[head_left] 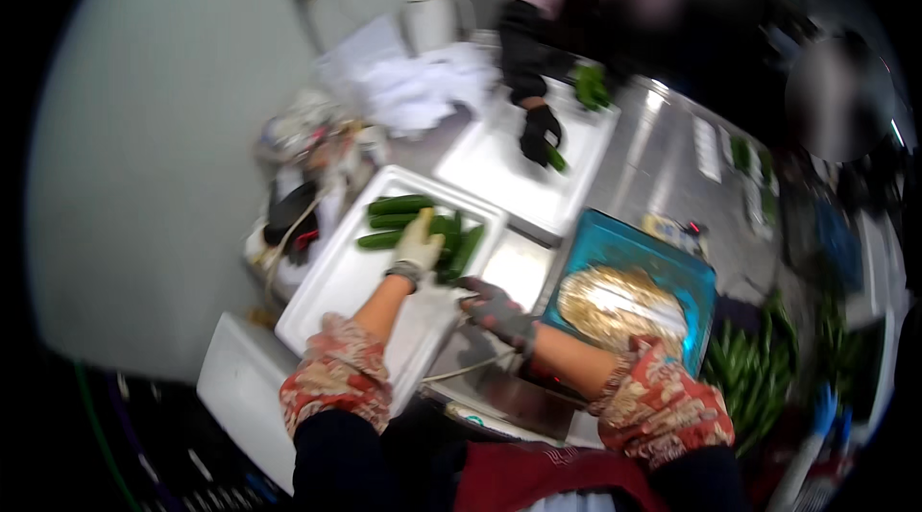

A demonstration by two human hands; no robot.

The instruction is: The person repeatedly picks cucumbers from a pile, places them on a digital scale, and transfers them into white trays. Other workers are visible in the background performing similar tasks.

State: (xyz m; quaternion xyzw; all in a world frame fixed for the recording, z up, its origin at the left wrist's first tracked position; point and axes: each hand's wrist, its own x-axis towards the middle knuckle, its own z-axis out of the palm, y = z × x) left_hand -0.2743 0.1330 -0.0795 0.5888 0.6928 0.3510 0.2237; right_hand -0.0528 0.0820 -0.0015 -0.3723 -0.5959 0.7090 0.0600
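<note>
Several green cucumbers (400, 206) lie in the upper part of a white tray (331, 296), some side by side and others slanted at the right. My left hand (417, 249), in a cream glove, rests over them with its fingers stretched out and touching them. At the tray's right edge is my right hand (499, 312) in a grey glove, its fingers apart and pointing toward the cucumbers. I see nothing held in it. Patterned red sleeve covers (338, 373) wrap both my forearms.
Across the table, another person's black-gloved hand (541, 135) holds a green vegetable over a second white tray (499, 166). A teal tray (588, 243) with a gold, shiny round item (586, 299) stands at right. Green vegetables (744, 368) lie beyond it. White cloths (423, 85) lie behind.
</note>
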